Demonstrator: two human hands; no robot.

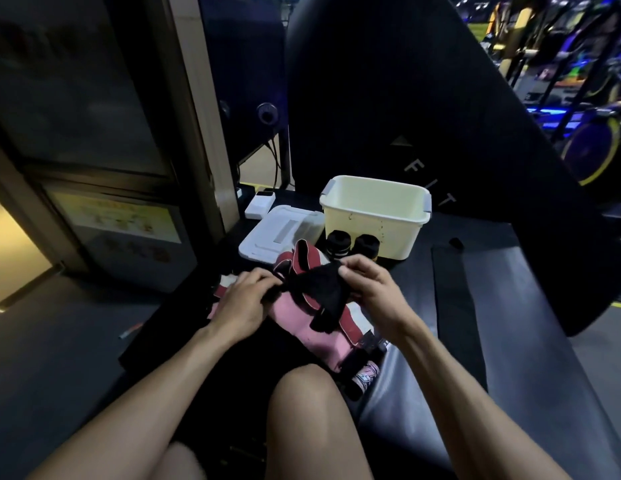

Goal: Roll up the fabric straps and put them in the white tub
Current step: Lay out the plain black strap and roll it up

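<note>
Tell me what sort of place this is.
Most likely a gym. Exercise machines with yellow-rimmed wheels stand at the back right, a padded black bench carries the white tub, and both hands hold a black fabric strap like workout wraps.

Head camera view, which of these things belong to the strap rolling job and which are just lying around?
Job:
black strap, pinched by left hand and right hand
pink and red straps
two rolled black straps
white tub

Lying about:
white lid
small white box
black padded backrest
</note>
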